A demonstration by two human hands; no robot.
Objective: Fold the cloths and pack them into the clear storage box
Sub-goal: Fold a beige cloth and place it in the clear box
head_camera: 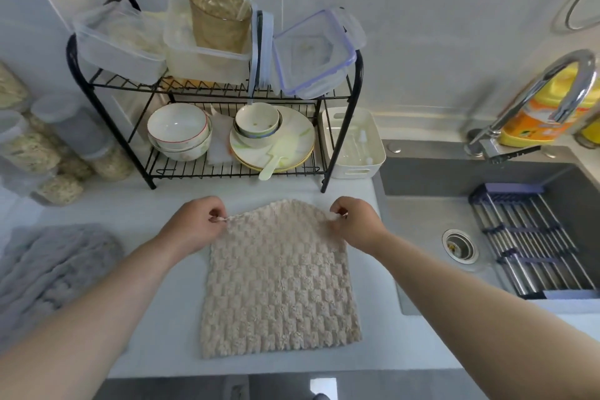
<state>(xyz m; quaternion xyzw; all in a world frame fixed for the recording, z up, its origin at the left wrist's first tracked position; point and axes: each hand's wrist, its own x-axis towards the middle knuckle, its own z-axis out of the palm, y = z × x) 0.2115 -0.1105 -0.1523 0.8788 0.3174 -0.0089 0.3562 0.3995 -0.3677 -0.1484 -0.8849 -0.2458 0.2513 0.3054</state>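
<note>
Jars of grain with pale lids (22,143) are stacked at the far left of the white countertop (156,318). Just in front of them lies a fluffy grey cloth (48,266), bunched up and not touched by anything.

Moving right, the left hand (198,224) has its fingers curled in and pinches the far left corner of a beige cloth with a checkered, nubby weave (279,286). That cloth is in the middle of the counter, straight in front of the person. Its near part lies flat on the surface, and its far edge humps up a bit between the two hands.

Behind it stands a black two-tier wire dish rack (341,140). Clear plastic storage boxes (120,42) sit on the top tier (one has a ribbed amber glass (220,19) standing in it). White bowls (178,133) and a stack of plates (292,143) are on the lower tier.

The right hand (354,224) does the same job on the other side, fingers closed and pinching the far right corner of the beige cloth. Beside the rack is a white plastic basket (354,143).

Further right is the grey sink (422,227), with a purple-framed steel roll-up drain rack (532,243) in it. A chrome faucet (552,88) arches over it, and a yellow-orange bottle (529,123) stands behind that.
</note>
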